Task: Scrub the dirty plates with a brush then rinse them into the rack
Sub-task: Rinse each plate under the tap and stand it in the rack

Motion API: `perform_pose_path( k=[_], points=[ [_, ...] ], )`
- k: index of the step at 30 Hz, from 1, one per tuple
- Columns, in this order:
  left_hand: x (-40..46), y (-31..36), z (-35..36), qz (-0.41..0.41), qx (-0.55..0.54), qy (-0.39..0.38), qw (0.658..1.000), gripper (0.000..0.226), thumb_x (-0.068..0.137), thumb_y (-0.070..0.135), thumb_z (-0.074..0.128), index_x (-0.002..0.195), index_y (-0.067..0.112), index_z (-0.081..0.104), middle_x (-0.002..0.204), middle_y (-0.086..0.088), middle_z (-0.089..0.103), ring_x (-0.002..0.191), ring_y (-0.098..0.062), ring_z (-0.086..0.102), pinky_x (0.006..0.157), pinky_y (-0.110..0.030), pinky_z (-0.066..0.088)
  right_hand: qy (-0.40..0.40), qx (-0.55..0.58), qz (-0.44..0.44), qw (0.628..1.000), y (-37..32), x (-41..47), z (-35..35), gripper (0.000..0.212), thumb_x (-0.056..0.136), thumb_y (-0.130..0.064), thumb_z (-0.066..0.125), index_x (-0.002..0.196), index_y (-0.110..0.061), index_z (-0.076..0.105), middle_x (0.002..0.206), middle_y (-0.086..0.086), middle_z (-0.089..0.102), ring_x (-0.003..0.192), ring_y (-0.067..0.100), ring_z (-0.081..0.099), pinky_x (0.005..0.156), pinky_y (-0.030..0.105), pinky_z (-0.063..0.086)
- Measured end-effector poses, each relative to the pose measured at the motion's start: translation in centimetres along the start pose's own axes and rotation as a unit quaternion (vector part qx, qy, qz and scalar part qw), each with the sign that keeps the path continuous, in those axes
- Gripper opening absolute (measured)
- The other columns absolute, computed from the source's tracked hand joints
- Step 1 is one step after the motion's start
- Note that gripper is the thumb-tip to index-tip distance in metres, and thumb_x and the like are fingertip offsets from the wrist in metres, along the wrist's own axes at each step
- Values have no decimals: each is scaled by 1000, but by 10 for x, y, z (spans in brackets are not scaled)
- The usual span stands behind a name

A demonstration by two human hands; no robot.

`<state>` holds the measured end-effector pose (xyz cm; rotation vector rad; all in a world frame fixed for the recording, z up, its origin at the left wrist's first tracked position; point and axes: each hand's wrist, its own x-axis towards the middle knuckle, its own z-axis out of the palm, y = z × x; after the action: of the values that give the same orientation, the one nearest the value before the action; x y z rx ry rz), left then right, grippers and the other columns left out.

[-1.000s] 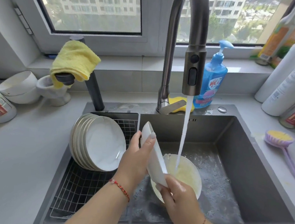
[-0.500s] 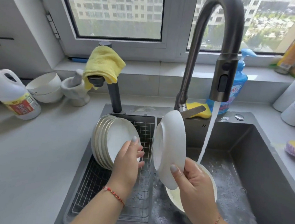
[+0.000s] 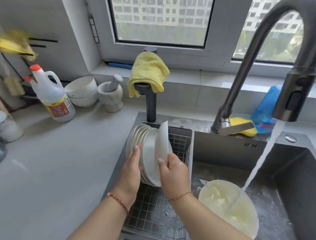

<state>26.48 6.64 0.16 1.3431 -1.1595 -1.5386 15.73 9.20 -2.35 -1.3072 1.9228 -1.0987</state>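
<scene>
rinsed plate (image 3: pixel 161 148) carried from tap to rack (image 3: pixel 179 146)

Your single head camera looks forward and steeply down, close over the sink (image 3: pixel 291 168) at frame centre, window (image 3: pixel 161 16) along the top.

wire rack (image 3: pixel 164 215) open near side, plates (image 3: pixel 147 153) fill far-left, faucet (image 3: pixel 272 53) arches right
</scene>
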Motion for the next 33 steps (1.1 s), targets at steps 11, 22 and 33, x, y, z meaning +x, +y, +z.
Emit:
perform_pose_path(
  k=[11, 22, 33],
  points=[
    [16, -8, -16, -17, 17, -11, 1000, 69, 94, 60, 23, 149, 21, 39, 141, 10, 47, 126, -3, 42, 106, -31, 37, -46, -141, 34, 988, 4, 20, 48, 25, 101, -28, 40, 79, -15, 37, 60, -5, 38, 66, 24, 45, 60, 29, 31],
    [19, -11, -20, -19, 36, 1, 999, 71, 90, 63, 21, 145, 24, 44, 138, 8, 51, 109, -3, 52, 115, -48, 35, -116, -106, 55, 986, 5, 29, 60, 32, 102, -33, 36, 97, -12, 59, 78, 3, 59, 75, 23, 55, 64, 29, 38],
    [-14, -5, 40, 98, 78, -2, 992, 29, 103, 37, 33, 116, 32, 58, 118, 18, 62, 110, 11, 56, 96, -19, 46, -57, -70, -29, 996, 32, -31, -28, 29, 97, -34, 48, 123, -26, 59, 116, -18, 59, 105, -1, 53, 95, 19, 43]
  ],
)
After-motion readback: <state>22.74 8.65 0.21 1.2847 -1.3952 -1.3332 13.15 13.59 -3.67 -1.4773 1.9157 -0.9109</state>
